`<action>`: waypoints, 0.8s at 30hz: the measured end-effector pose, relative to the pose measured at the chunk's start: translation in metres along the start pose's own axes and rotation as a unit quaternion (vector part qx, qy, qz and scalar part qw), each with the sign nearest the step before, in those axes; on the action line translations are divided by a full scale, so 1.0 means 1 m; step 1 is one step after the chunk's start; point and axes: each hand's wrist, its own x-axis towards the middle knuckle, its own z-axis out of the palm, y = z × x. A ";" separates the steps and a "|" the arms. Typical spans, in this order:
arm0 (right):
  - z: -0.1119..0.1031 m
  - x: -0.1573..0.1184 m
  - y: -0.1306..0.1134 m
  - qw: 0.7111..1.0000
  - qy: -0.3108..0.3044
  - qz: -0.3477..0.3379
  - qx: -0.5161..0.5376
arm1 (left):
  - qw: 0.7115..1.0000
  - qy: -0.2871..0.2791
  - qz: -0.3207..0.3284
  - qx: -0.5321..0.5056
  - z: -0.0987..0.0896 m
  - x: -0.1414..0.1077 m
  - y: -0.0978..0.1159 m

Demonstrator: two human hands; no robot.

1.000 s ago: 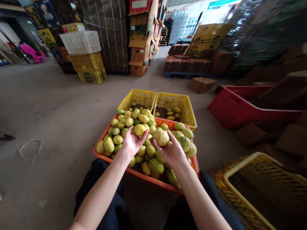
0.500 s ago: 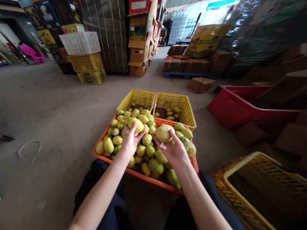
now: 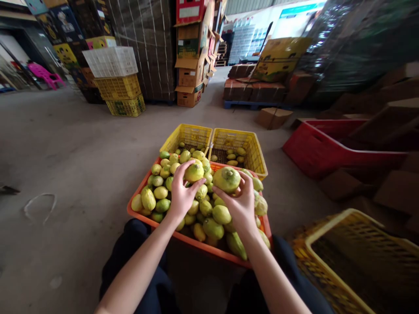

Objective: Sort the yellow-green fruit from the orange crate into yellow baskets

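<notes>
My left hand (image 3: 181, 194) is closed around a yellow-green lemon (image 3: 194, 172), its thumb and fingers on either side and the fruit's end facing me. In my right hand (image 3: 241, 204) is a larger, greener lemon (image 3: 226, 179), gripped from the right with its knobbed tip turned up. Both fruits are held just above an orange crate (image 3: 196, 247) heaped with lemons (image 3: 212, 227). These vary from pale yellow to green and in size. My hands partly cover the middle of the pile.
Beyond the orange crate stand two yellow crates (image 3: 258, 152), each with several lemons at the bottom. A yellow basket (image 3: 327, 235) is close on my right, with a red bin (image 3: 307, 148) behind it. Cartons (image 3: 189, 76) and stacked crates (image 3: 121, 87) line the background.
Both held lemons have been turned so their ends face me or upward. My left hand has shifted slightly right, and my right fingers now wrap around the fruit's far side.
</notes>
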 end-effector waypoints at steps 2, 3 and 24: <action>0.000 -0.001 -0.002 1.000 -0.007 0.015 0.016 | 1.000 0.001 -0.019 -0.022 0.000 0.001 0.004; 0.000 -0.001 -0.003 0.999 -0.011 0.024 0.025 | 0.999 0.002 -0.031 -0.035 0.000 0.001 0.007; -0.001 0.004 -0.022 0.869 -0.032 0.305 0.387 | 0.747 -0.036 -0.480 -0.458 -0.009 0.021 0.040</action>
